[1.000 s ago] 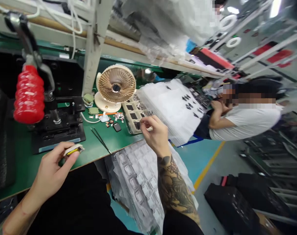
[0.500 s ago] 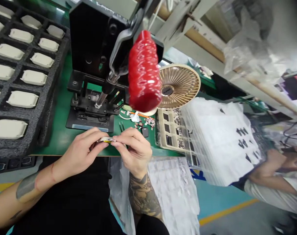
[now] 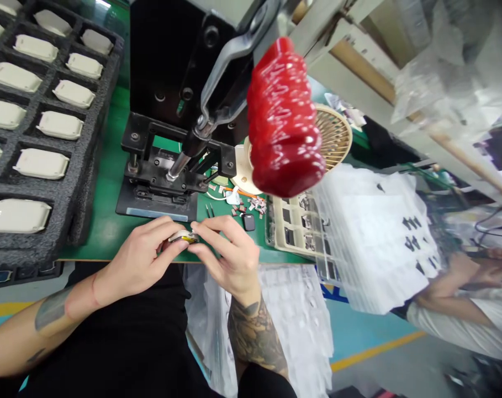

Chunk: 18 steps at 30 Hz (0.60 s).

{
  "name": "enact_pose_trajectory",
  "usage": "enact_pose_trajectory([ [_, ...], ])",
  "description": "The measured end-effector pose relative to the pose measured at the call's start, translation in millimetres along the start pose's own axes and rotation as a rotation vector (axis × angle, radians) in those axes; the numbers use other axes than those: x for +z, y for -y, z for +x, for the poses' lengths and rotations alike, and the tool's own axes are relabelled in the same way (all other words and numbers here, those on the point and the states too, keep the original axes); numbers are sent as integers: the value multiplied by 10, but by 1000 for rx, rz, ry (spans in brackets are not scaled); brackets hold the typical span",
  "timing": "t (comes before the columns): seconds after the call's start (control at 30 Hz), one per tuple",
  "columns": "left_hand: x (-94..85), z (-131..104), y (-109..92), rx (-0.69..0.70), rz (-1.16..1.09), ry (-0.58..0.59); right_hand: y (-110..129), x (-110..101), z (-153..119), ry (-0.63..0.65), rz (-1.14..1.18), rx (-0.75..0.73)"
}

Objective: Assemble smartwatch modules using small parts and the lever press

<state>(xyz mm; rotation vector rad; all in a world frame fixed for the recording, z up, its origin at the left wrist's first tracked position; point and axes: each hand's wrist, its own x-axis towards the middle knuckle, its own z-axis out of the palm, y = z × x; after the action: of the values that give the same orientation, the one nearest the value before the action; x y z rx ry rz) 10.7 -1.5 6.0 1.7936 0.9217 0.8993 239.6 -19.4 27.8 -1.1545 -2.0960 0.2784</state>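
Between the thumb and fingers of my left hand (image 3: 151,249) is a small white casing (image 3: 183,235), with yellow showing on its lower side. It is tilted, and my left fingers cover its left end. My right hand (image 3: 228,251) has its thumb and index finger at the casing's right end, index above and thumb below. Both hands are close together over the front edge of the green table (image 3: 110,243). Just behind them stands a black hand press (image 3: 163,171) with a red ribbed handle (image 3: 284,127).
Foam trays (image 3: 31,185) with several white casings stand at left. Behind my right hand lie tweezers (image 3: 210,210), a small black square part (image 3: 248,222) and loose bits. A fan (image 3: 333,135), a parts tray (image 3: 290,243) and white sheets (image 3: 366,237) sit rightward; a co-worker's arm (image 3: 445,287) is beyond.
The casing has tipped, showing more of its yellow side. My right thumb and index finger have spread farther apart at its end. The view has shifted, so the red handle looks larger.
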Motion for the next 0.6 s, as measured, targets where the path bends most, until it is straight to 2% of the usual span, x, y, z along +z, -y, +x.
enact_pose_trajectory([
  [0.2, -19, 0, 16, -35, -31, -3, 83, 133, -67, 18, -265, -82],
  [0.43, -50, 4, 58, -10, -7, -2, 31, 193, -41, 48, -290, -215],
  [0.53, -70, -8, 57, -20, 25, 7, 19, 214, -49, 42, -282, -195],
  [0.6, -65, -37, 17, -59, 27, -17, 45, 257, -137, -2, -246, -117],
])
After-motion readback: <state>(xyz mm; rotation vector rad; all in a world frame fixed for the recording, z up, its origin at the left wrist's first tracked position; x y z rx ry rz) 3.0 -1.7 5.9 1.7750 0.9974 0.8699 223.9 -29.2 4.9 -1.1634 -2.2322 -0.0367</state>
